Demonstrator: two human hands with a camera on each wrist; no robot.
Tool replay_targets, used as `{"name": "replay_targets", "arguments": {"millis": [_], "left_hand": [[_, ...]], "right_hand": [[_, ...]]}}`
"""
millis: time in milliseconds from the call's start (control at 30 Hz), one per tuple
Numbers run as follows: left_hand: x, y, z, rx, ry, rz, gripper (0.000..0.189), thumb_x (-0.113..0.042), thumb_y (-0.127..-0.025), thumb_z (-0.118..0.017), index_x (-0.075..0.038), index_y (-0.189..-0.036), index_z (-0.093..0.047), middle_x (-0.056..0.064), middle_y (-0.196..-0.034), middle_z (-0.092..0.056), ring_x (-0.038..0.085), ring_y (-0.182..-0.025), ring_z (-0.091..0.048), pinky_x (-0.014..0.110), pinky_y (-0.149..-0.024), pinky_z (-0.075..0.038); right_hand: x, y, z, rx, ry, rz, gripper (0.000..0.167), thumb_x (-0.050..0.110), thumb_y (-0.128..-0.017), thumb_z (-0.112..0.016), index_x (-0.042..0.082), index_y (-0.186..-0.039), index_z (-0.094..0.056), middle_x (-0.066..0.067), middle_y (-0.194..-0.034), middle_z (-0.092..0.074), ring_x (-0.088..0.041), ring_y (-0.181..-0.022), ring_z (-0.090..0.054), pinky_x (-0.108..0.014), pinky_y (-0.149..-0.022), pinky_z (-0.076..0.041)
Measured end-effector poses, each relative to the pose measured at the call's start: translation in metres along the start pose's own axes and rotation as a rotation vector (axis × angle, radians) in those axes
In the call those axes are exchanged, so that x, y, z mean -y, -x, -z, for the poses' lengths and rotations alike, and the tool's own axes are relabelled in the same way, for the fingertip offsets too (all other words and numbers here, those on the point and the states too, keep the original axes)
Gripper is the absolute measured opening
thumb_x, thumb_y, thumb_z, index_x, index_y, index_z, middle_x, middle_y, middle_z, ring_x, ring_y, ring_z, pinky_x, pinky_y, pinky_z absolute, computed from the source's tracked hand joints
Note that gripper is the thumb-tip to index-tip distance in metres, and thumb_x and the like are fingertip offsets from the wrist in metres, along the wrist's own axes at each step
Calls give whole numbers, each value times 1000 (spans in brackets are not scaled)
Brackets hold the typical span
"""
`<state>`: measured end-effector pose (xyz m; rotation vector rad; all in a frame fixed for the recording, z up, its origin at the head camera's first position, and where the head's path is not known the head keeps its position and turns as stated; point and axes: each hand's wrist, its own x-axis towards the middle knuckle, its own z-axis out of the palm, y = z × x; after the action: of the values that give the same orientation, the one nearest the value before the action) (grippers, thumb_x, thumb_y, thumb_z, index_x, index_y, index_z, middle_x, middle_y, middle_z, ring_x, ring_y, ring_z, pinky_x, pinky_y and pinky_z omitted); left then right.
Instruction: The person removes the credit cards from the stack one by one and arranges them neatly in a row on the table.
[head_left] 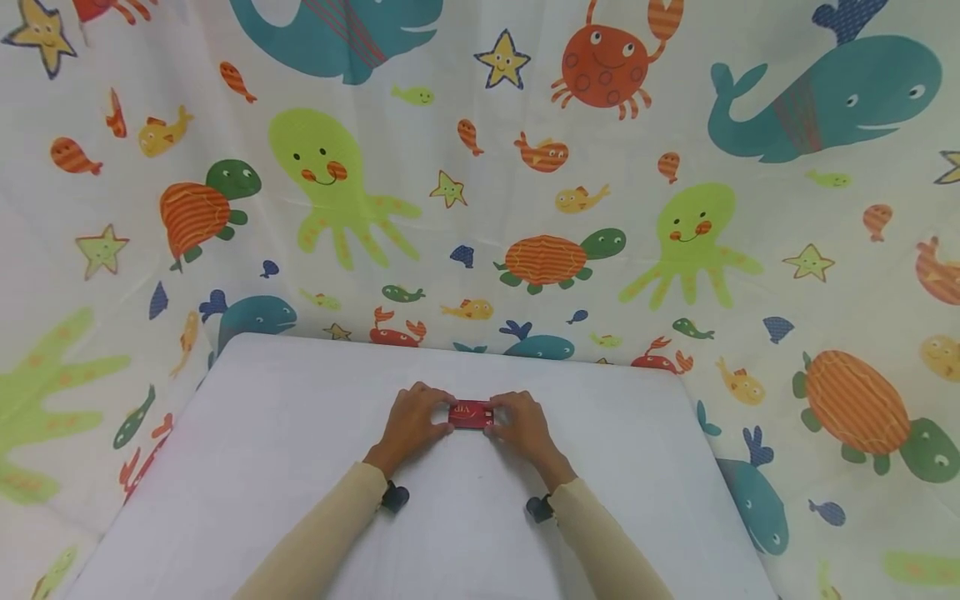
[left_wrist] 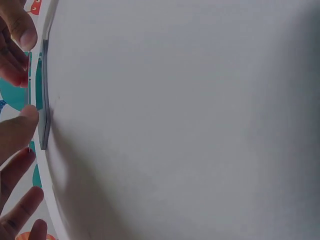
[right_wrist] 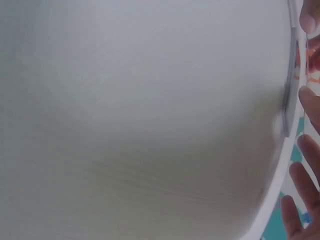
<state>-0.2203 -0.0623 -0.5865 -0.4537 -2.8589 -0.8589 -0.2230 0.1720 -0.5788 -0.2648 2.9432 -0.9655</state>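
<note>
So I've got both hands on a small red card (head_left: 471, 414) lying flat on the white surface (head_left: 300, 467), toward its far edge. Left hand (head_left: 411, 425) pinches its left end, right hand (head_left: 521, 427) pinches the right end, fingers curled around the edges. Sea-creature cloth (head_left: 675, 208) hangs behind the surface.

A white table (head_left: 300, 467) stands against a sea-creature curtain (head_left: 480, 208) of whales, turtles and octopuses.
</note>
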Motion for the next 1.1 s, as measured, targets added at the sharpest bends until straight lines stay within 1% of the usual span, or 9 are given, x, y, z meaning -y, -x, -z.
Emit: {"name": "replay_targets", "arguments": {"millis": [200,367,567,700,833,933,1100], "left_hand": [[1,-1,6,7,-9,-14,44,-30,-83,-93,-22,-125,-79,-3,-121,-80,20,-114,-63,41,-97,-49],[-1,2,17,-15,-1,-45,42,-29,-83,-94,-21,-122,-81,-3,-120,-81,20,-114,-64,43,-96,-50],[-3,10,29,-32,11,-73,43,-28,-81,-95,-20,-121,-81,-1,-118,-81,22,-113,-64,45,-97,-51],[-3,16,33,-56,-24,-89,44,-30,-81,-95,-21,-121,-81,-3,-118,-81,20,-113,-65,44,-96,-53],[1,23,39,-66,-48,-114,42,-29,-82,-95,-21,-121,-81,-3,-117,-82,20,-112,-66,43,-94,-54],[4,28,44,-66,-50,-133,41,-28,-82,-94,-22,-121,-81,-4,-116,-82,19,-112,-66,43,-95,-54],[7,38,53,-75,-44,-147,41,-27,-81,-95,-22,-120,-82,-4,-116,-82,18,-111,-67,43,-95,-55]], "right_hand": [[5,0,3,-10,7,22,37,24,-88,-89,24,-124,-80,0,-131,-76,-26,-128,-61,-54,-113,-48],[9,3,5,-15,15,39,38,24,-87,-90,24,-124,-80,1,-131,-77,-25,-127,-61,-55,-112,-47],[16,9,6,-26,6,45,40,26,-87,-90,25,-125,-80,3,-131,-76,-23,-127,-61,-54,-113,-47],[21,14,8,-43,-2,73,41,26,-87,-90,24,-126,-80,2,-131,-76,-24,-128,-61,-54,-113,-47],[29,22,7,-50,-2,78,42,28,-86,-91,25,-127,-79,3,-132,-76,-23,-128,-60,-54,-113,-48],[35,28,7,-53,-6,69,42,28,-86,-91,25,-127,-79,3,-132,-76,-22,-128,-60,-55,-114,-46],[45,36,4,-60,-25,63,42,26,-86,-91,24,-126,-80,3,-132,-75,-23,-129,-59,-56,-116,-45]]}}
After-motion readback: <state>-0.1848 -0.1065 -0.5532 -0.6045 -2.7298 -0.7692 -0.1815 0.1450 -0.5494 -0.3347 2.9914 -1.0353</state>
